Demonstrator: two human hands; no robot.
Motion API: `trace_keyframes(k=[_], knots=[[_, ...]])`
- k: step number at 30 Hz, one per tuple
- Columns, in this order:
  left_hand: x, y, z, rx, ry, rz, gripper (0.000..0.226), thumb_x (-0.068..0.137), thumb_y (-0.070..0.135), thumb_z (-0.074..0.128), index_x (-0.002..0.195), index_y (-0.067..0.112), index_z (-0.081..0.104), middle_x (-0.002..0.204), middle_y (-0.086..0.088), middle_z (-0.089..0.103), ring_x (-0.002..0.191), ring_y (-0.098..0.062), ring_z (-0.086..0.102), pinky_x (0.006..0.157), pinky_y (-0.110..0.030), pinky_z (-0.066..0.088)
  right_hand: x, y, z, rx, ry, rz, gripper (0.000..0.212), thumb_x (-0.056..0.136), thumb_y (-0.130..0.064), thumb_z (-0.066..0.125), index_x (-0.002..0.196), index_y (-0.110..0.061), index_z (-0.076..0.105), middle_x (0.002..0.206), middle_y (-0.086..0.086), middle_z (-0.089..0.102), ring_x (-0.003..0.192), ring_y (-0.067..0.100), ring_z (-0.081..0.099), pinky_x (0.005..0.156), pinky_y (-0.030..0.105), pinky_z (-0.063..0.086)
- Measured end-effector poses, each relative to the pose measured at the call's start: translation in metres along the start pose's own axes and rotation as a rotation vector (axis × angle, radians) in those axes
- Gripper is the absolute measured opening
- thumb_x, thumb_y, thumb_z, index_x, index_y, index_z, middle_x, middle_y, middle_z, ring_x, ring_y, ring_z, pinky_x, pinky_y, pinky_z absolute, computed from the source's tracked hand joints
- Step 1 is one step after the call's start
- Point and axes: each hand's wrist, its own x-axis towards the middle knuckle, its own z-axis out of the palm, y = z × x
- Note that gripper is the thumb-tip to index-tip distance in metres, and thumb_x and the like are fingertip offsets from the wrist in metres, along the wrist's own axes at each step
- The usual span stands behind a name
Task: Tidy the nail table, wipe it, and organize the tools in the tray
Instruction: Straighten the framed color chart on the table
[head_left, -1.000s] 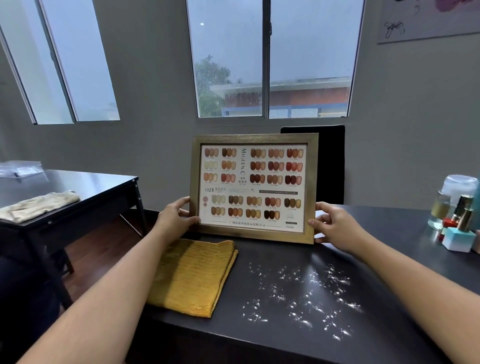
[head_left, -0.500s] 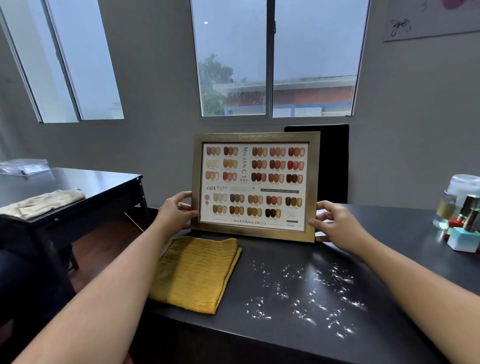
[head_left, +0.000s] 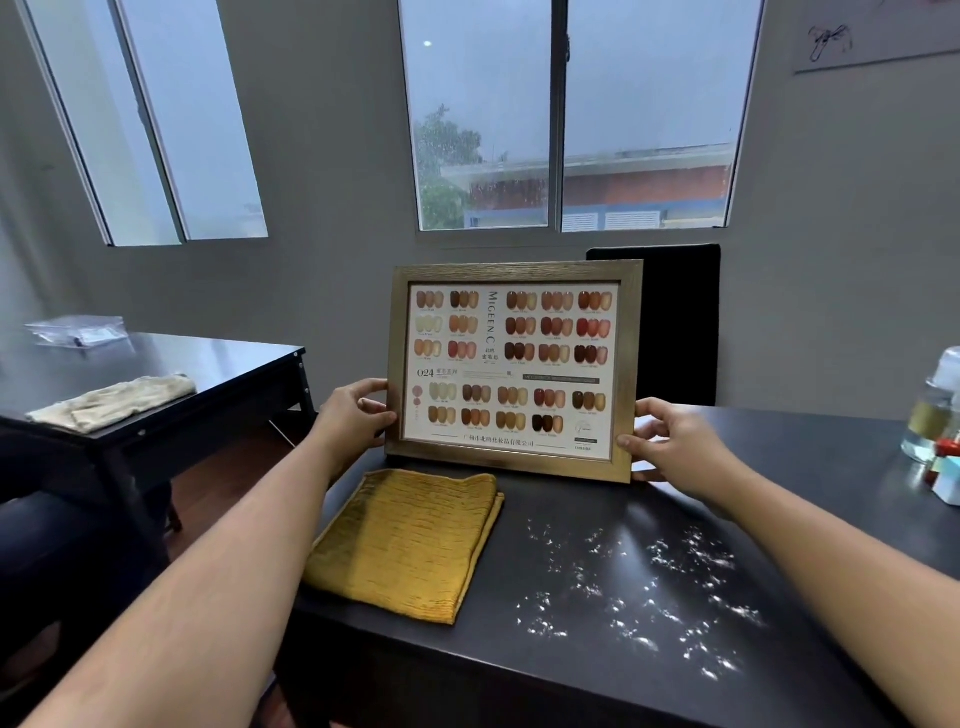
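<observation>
A framed nail colour chart (head_left: 511, 369) with a brown-gold frame stands upright near the far edge of the dark nail table (head_left: 810, 467). My left hand (head_left: 353, 415) grips its left edge and my right hand (head_left: 670, 447) grips its lower right corner. A folded mustard-yellow cloth (head_left: 410, 540) lies flat on the table just in front of the frame. White dust and small flecks (head_left: 639, 587) are scattered over the table to the right of the cloth.
Bottles and a small box (head_left: 935, 431) stand at the table's right edge. A black chair back (head_left: 680, 322) rises behind the frame. A second dark table (head_left: 156, 374) at the left holds a beige cloth (head_left: 114, 400) and a clear plastic bag (head_left: 78, 330).
Both hands have kept their hold on the frame, which has stayed upright and shifted very little. The view has drifted slightly.
</observation>
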Motion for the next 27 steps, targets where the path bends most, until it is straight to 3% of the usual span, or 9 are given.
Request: trace_keyframes(k=[7,15,27], knots=[[-0.003,0.000,0.005,0.038,0.079,0.052,0.054,0.084,0.009,0.065,0.128,0.034,0.047,0.099,-0.001,0.062,0.092,-0.017,0.062,0.070,-0.033,0.055,0.000,-0.003,-0.005,0.018,0.049,-0.017,0.020,0.088,-0.013,0.064,0.105,-0.021,0.056,0.091,0.008,0.065,0.084,0.021,0.069,0.060,0.036,0.059],[-0.008,-0.005,0.016,0.068,0.163,0.102,0.063,0.082,0.005,0.066,0.133,0.035,0.043,0.106,-0.006,0.059,0.095,-0.019,0.060,0.083,-0.041,0.055,0.000,-0.001,-0.004,0.044,0.107,-0.041,0.019,0.088,-0.010,0.063,0.100,-0.022,0.056,0.089,0.008,0.063,0.081,0.020,0.069,0.057,0.042,0.060],[-0.009,-0.005,0.015,0.067,0.161,0.092,0.064,0.082,0.004,0.065,0.133,0.037,0.042,0.108,-0.008,0.059,0.093,-0.018,0.060,0.082,-0.042,0.055,0.006,0.001,-0.004,0.043,0.109,-0.024,0.018,0.089,-0.010,0.061,0.100,-0.022,0.055,0.089,0.008,0.062,0.083,0.022,0.069,0.057,0.042,0.060]])
